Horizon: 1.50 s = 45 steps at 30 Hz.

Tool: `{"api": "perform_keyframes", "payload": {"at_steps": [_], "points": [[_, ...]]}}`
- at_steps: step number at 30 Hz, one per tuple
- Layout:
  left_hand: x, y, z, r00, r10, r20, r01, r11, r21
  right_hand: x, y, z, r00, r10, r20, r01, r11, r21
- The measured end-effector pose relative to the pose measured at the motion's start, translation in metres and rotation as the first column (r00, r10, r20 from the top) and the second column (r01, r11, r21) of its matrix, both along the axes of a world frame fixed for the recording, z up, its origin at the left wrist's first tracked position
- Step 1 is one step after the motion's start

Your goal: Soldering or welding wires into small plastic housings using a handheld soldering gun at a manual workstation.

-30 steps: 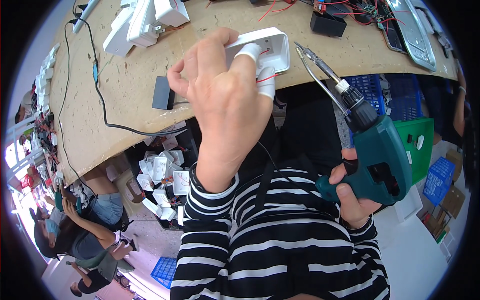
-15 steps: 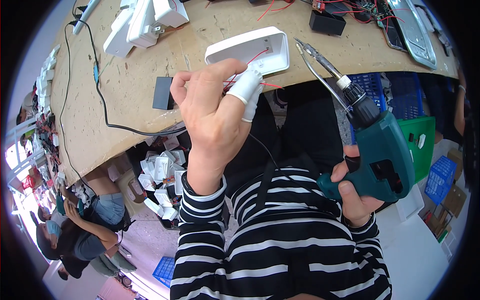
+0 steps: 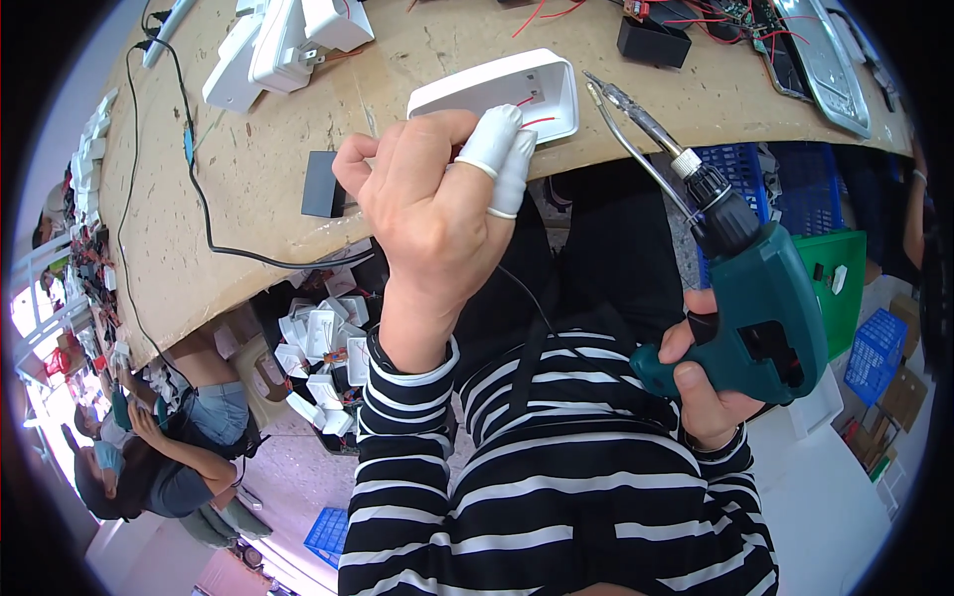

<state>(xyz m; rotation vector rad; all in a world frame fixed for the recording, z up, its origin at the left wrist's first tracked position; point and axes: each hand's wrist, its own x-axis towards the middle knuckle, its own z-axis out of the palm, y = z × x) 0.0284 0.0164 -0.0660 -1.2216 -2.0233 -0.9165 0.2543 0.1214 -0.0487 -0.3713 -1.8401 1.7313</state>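
Observation:
My left hand, with white finger cots on the thumb and forefinger, is pinched on a thin red wire. The wire's end points into a white plastic housing lying open at the table's front edge. Inside the housing, another short red wire shows near metal contacts. My right hand is wrapped round the grip of a dark green soldering gun. Its metal tip and curved feed tube point up, just right of the housing, apart from it. A black box lies partly behind my left hand.
White plug-in housings stand at the back left. A black cable crosses the table's left part. Black boxes, red wires and a metal tray lie back right. A bin of white parts stands below; a co-worker sits left.
My left hand has shifted slightly right, bringing the red wire's end from below the housing's front edge to its inside. The right hand and soldering gun stay almost still.

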Motion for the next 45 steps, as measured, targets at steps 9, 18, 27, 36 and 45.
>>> {"api": "perform_keyframes", "payload": {"at_steps": [9,18,27,36,45], "points": [[-0.001,0.001,0.000,0.997,0.054,-0.053,-0.058,0.994,-0.089,0.002,0.004,0.001,0.999,0.050,0.006,-0.050,0.998,0.022],[0.002,-0.005,0.020,0.996,0.088,0.017,-0.079,0.951,-0.299,0.005,0.005,-0.002,0.997,0.076,0.012,-0.076,0.997,0.008],[0.003,-0.010,0.030,0.996,0.088,-0.031,-0.093,0.942,-0.322,0.006,0.007,-0.002,0.996,0.090,0.006,-0.090,0.995,0.031],[-0.004,-0.020,0.031,0.997,-0.059,-0.040,0.046,0.959,-0.280,0.011,0.004,-0.002,0.997,0.066,0.028,-0.066,0.998,0.002],[-0.004,-0.029,0.019,0.972,-0.235,0.024,0.232,0.928,-0.291,0.010,0.000,0.003,1.000,-0.009,0.000,0.009,0.997,-0.072]]}}
